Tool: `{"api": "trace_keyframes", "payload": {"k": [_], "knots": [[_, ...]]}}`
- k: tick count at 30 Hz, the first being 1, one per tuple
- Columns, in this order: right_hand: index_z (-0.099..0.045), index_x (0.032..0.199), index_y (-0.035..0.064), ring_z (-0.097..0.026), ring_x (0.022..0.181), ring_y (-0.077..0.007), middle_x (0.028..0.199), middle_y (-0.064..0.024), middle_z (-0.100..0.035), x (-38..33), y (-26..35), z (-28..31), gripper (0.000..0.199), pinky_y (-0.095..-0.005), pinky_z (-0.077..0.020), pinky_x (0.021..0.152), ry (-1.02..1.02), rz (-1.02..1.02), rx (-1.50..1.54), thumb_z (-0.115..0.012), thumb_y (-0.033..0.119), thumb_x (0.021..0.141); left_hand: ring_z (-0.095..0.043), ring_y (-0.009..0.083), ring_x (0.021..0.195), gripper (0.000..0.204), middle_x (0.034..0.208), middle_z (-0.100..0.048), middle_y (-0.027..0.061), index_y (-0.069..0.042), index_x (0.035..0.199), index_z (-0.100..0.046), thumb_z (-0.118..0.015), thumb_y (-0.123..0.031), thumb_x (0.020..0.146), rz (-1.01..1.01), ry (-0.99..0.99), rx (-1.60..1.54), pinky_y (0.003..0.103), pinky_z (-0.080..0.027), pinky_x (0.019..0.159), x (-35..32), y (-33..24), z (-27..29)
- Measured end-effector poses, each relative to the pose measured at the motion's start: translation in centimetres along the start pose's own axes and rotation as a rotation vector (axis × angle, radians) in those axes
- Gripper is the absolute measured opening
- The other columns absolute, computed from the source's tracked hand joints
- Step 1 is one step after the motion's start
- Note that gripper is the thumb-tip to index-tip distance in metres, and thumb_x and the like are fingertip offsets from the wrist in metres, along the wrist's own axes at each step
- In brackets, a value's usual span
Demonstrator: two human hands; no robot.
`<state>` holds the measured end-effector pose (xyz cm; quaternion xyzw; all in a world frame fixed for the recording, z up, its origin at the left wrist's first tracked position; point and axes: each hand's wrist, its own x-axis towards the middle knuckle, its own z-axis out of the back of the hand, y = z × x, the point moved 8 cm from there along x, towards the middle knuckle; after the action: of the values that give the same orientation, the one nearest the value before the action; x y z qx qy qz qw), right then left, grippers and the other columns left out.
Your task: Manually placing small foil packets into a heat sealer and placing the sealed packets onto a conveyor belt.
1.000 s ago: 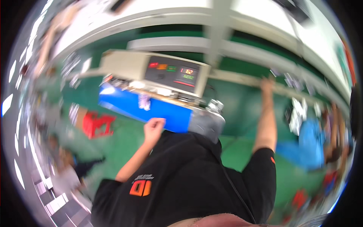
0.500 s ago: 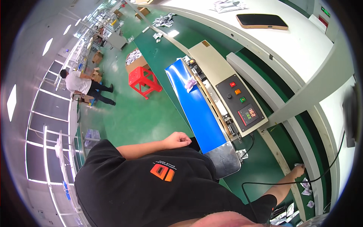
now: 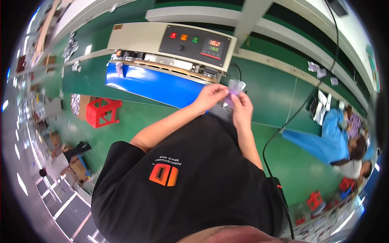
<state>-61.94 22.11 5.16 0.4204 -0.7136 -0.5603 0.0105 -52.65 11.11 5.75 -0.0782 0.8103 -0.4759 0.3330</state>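
Purple and see-through, a small packet [image 3: 234, 86] shows in the head view just off the centre toward one o'clock, pinched between both hands. The left hand [image 3: 211, 97] comes at it from eight o'clock, thumb and fingertips closed on its near side; the right hand [image 3: 242, 107] comes up from five o'clock, its fingertips likewise clamped on the packet, so that the two hands almost meet. Below them lies a dark metal plate [image 3: 222, 112], partly hidden, at the three o'clock end of a blue belt [image 3: 158, 89].

Behind the belt, from eleven to twelve o'clock, stands a beige machine [image 3: 137, 36] with a dark control panel [image 3: 190, 50] bearing red, orange and green buttons and a lit readout. Another packet [image 3: 119, 69] sits at the belt's far end, toward ten o'clock. The machine rests on a green table [image 3: 269, 95], where silvery packets [image 3: 317, 69] lie at two o'clock. At nine o'clock a red stool [image 3: 103, 112] stands beside a cardboard box [image 3: 83, 107]. A person in blue [image 3: 336, 129] is at three o'clock, and a black cable [image 3: 302, 107] curves down toward five o'clock
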Motion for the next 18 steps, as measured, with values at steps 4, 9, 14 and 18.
{"api": "trace_keyframes", "payload": {"k": [4,9,14,18], "knots": [[-0.062,0.103,-0.0019,-0.061,0.080,-0.0093,0.092,-0.0044,-0.065,-1.6,-1.1,-1.3,0.013,-0.0219,-0.0486,0.070,-0.083,-0.083,0.188,-0.059,0.006,0.093,-0.062,0.0092,0.082,0.017,0.093,-0.067,0.0034,0.000,0.102,-0.065,-0.061,-0.013,0.093,0.051,-0.060,-0.126,0.026,-0.051,0.075,-0.9,0.9,1.2],[-0.063,0.088,-0.0004,-0.057,0.067,-0.0068,0.078,-0.0014,-0.063,-1.8,-2.5,-1.6,0.008,-0.0220,-0.0455,0.059,-0.130,-0.121,0.164,-0.062,0.007,0.090,-0.060,0.0088,0.071,0.013,0.082,-0.067,0.0042,0.002,0.093,-0.068,-0.064,-0.010,0.089,0.027,-0.107,-0.016,0.024,-0.049,0.065,-1.2,1.1,3.0],[-0.064,0.073,-0.0002,-0.044,0.056,-0.0028,0.064,0.0031,-0.055,-0.6,-3.5,-2.1,0.014,-0.0207,-0.0327,0.050,-0.220,-0.018,-0.057,-0.064,0.005,0.085,-0.055,0.0078,0.059,0.009,0.074,-0.065,0.0041,0.002,0.081,-0.067,-0.065,-0.006,0.083,0.050,-0.278,-0.055,0.023,-0.042,0.054,-1.1,1.7,5.1],[-0.064,0.073,-0.0006,-0.046,0.056,-0.0035,0.064,0.0024,-0.056,0.0,-3.9,-2.8,0.013,-0.0215,-0.0343,0.050,-0.238,-0.002,-0.050,-0.064,0.006,0.085,-0.052,0.0077,0.056,0.009,0.067,-0.060,0.0018,-0.002,0.075,-0.065,-0.065,-0.007,0.083,0.111,-0.341,-0.143,0.022,-0.040,0.051,-0.7,1.9,6.1]]}}
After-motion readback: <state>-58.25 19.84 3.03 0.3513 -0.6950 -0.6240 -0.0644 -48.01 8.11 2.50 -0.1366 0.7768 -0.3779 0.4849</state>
